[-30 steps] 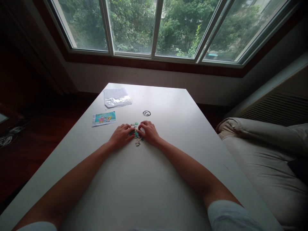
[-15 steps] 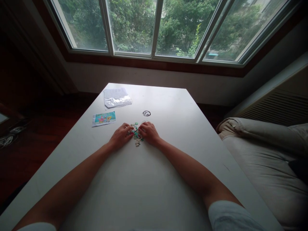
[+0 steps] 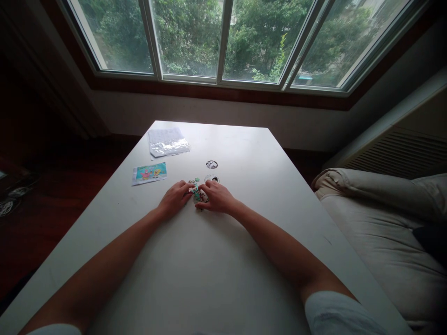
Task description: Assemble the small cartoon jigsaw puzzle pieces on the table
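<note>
- A small heap of jigsaw pieces (image 3: pixel 196 191) is seen midway along a white tabletop (image 3: pixel 244 149).
- The left hand (image 3: pixel 173 199) and right hand (image 3: pixel 219 198) are laid palm-down on either side of it, with fingers bent and fingertips touching the pieces. Whether any piece is pinched cannot be told, as the heap is tiny.
- A picture card (image 3: pixel 149 173) and a clear plastic bag (image 3: pixel 168 142) are laid farther left.

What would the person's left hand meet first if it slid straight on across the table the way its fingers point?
The left hand would most likely meet the small heap of puzzle pieces right at its fingertips; the right hand lies just beyond.
</note>
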A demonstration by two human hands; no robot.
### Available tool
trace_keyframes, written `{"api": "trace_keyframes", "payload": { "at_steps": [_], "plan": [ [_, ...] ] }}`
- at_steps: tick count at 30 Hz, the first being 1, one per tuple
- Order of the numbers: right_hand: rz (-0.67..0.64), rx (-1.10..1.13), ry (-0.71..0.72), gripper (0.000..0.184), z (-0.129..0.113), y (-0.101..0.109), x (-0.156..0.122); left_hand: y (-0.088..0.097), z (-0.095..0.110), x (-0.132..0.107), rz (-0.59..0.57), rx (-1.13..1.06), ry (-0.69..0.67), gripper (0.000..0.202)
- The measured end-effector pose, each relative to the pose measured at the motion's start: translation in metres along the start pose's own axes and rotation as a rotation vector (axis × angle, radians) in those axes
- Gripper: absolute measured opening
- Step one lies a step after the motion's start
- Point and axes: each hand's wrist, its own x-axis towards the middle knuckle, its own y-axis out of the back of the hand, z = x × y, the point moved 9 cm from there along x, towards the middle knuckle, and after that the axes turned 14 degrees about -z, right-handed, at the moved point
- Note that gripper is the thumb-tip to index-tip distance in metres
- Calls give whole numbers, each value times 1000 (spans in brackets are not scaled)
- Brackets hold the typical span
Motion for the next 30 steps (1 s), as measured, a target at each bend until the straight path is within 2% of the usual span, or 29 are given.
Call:
{"api": "trace_keyframes", "payload": {
  "at_steps": [4,7,10,18,22,25,30],
  "plan": [
    [-41,-25,-36,42,-5,-4,2,0,-1,2,-15,3,17,31],
    [-38,-24,1,26,-12,-6,4,1,0,2,-15,4,23,31],
    [-14,5,47,19,-14,-6,6,2,-1,1,-4,-1,31,30],
    [128,173,118,14,0,-7,5,5,-2,2,68,-73,16,30],
    [195,302,144,25,7,-6,6,9,-6,0,75,-99,81,33],
    [206,343,164,27,9,-5,6,11,-9,-2,78,-152,140,38],
    [205,386,168,27,8,-3,4,14,-11,-4,138,-337,162,38]
  ]
}}
